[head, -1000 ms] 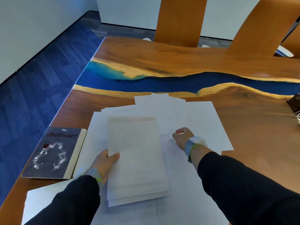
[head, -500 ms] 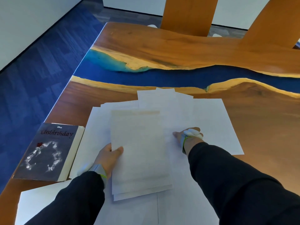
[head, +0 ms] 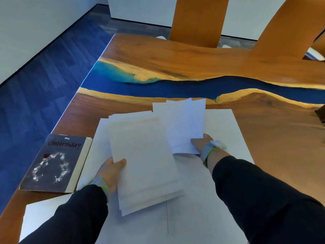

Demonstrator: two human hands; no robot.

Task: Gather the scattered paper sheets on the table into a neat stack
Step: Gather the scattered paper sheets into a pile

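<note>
We hold the gathered stack (head: 144,164) in our left hand (head: 110,171), raised above the bench (head: 175,59) at the middle of our view. The thumb lies on top and pinches the stack's left edge against fingers hidden underneath. We judge this grip keeps the pile together while leaving its right side free to take more paper. Its near edges sit stepped, so it is not yet squared. At 1 o'clock of the stack, our right hand (head: 202,143) pinches a smaller sheet (head: 184,127) by its near right corner, thumb on top and the other fingers out of sight below. The sheet tilts up away from us, likely so it can slide onto the pile. Loose sheets (head: 228,131) lie flat on the bench beneath both hands, spreading out to 3 o'clock and 7 o'clock, so the gathering looks only partly done. A book (head: 56,162) rests at 9 o'clock, just beside the papers, and belongs outside the stack.
</note>
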